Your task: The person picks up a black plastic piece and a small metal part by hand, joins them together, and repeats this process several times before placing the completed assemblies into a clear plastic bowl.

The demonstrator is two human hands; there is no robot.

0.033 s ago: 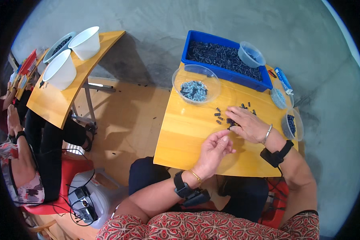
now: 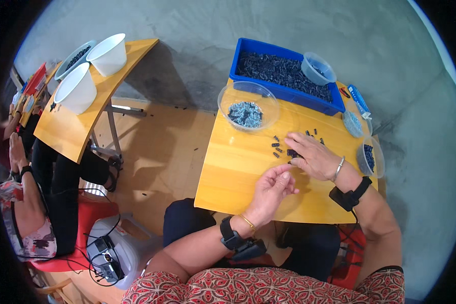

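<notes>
My left hand [image 2: 272,192] is above the near part of the yellow table, its fingers curled and pressed together. Whatever sits in its fingertips is too small to make out. My right hand [image 2: 314,156] lies just beyond it, palm down, with thumb and fingers apart around a few small black cylindrical parts [image 2: 292,153]. Its thumb almost meets the left fingertips. More loose black parts [image 2: 275,145] are scattered left of the right hand and past its fingers. Beyond them stands a clear round bowl [image 2: 227,109] holding small light-blue and dark pieces.
A blue bin [image 2: 283,86] full of black parts fills the table's far side, a small clear tub [image 2: 319,71] resting in it. Two small tubs [image 2: 357,124] line the right edge. Leftward, a second table [image 2: 71,129] carries white buckets [image 2: 77,91]; another person's hand [image 2: 17,152] is beside it.
</notes>
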